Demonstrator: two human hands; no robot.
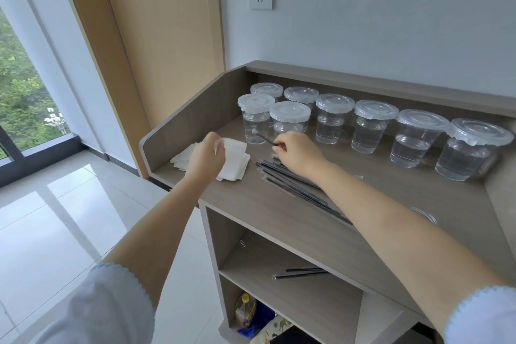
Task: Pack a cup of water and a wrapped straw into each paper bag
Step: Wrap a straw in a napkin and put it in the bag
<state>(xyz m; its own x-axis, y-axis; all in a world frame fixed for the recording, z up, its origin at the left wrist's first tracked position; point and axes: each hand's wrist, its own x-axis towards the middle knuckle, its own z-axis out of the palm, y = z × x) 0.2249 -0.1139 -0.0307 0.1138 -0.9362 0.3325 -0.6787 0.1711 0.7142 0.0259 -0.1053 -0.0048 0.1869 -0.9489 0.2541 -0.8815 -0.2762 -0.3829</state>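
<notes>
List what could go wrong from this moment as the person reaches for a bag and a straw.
1. The right hand pinches a straw whose far end sits right by the lidded cups of water; a swing could knock one over.
2. The left hand grips the flat stack of paper bags; it may lift several at once.
3. The loose straw pile lies under the right forearm, which could sweep straws off the counter.

Your desk, left to right: bags, straws, cups.
The paper bags [234,159] lie at your left, the straws [293,179] just right of them, the cups [371,126] in a row behind, along the desk [279,209] back.
</notes>
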